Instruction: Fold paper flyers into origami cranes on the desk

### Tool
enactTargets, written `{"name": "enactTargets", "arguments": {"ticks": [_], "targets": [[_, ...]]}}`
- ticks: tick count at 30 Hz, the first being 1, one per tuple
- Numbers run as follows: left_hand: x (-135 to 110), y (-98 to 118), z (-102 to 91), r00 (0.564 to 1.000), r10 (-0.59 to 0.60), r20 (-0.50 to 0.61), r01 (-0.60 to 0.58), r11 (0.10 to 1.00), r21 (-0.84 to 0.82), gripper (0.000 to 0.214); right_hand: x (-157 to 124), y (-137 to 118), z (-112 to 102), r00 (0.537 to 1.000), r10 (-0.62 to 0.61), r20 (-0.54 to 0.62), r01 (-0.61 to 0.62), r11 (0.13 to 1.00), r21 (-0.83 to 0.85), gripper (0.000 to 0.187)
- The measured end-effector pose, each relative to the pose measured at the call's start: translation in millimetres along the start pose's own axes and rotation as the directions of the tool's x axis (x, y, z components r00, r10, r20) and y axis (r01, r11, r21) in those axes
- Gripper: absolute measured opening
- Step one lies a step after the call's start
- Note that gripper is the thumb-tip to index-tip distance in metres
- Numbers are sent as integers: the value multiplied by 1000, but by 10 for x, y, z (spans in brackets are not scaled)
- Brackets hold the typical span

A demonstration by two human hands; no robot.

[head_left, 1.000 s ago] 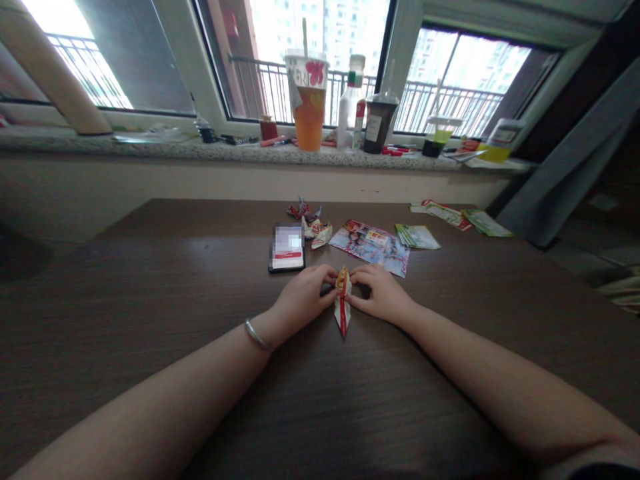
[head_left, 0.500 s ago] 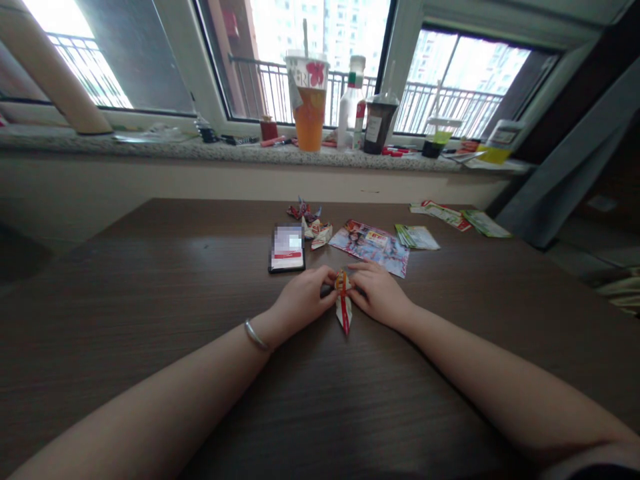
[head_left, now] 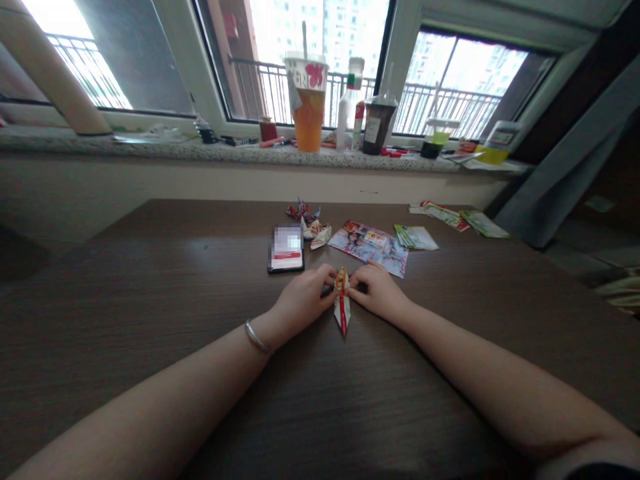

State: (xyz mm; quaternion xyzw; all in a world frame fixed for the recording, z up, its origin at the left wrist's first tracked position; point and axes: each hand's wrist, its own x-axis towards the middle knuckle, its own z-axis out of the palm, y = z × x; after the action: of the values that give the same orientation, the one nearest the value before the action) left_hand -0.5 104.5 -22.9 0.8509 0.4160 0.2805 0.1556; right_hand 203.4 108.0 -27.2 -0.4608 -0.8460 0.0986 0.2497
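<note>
A narrow folded paper piece [head_left: 343, 308], white with red and orange print, lies on the brown table [head_left: 280, 407], its pointed end toward me. From the left, my left hand [head_left: 306, 293] pinches its upper edge between thumb and fingers. My right hand [head_left: 381, 293] grips the opposite edge, thumb and fingertips curled at the paper. Just beyond my left hand lies a phone [head_left: 287, 250] with its screen lit. Behind it are a white folded paper figure [head_left: 318, 235] and a purple-red one [head_left: 303, 211].
Past my right hand lies a printed colour sheet [head_left: 373, 245], with a small stack of green-white papers [head_left: 417, 237] beside it. More leaflets [head_left: 443, 215] lie at the back right. On the stone sill [head_left: 240, 152] stand a cup of orange drink [head_left: 309, 113], bottles and a dark cup [head_left: 379, 125].
The fingers of my right hand have drawn back slightly from the top of the folded paper, uncovering more of its upper end. My left hand stays nearly in place.
</note>
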Motion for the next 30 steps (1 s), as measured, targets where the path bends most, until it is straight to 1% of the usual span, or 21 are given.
{"name": "enactTargets", "arguments": {"ticks": [2,6,10,12,14,17,20,22,25,30], "targets": [[0,2,-3,999,49,14,-49,999,19,21,8,19,10,1000,7,-1,-7,1000,18,12],[-16,0,-10,991,130,30,-132,987,95,28,21,23,11,1000,4,-10,-3,999,47,11],[-34,-6,-16,987,144,78,-156,969,193,15,30,19,14,1000,11,-18,-10,997,79,10],[-33,-11,-18,984,164,68,-175,960,217,12,32,20,21,999,37,-15,-35,995,98,12],[-27,-17,-19,977,208,45,-212,948,236,12,32,23,31,998,63,-17,-61,991,120,15],[-14,-19,-23,966,260,8,-254,935,249,11,24,27,40,997,76,-21,-72,987,146,18],[-6,-11,-29,965,263,-15,-253,940,231,14,7,21,38,996,81,-25,-77,988,137,14],[-3,-3,-33,965,261,-11,-251,938,237,18,-6,8,29,995,90,-36,-85,988,126,10],[3,1,-33,966,257,23,-253,930,267,20,-18,-18,8,997,67,-33,-63,993,96,13],[15,-19,-25,970,232,68,-242,925,294,15,-21,-25,-10,1000,7,-19,-7,1000,7,12]]}}
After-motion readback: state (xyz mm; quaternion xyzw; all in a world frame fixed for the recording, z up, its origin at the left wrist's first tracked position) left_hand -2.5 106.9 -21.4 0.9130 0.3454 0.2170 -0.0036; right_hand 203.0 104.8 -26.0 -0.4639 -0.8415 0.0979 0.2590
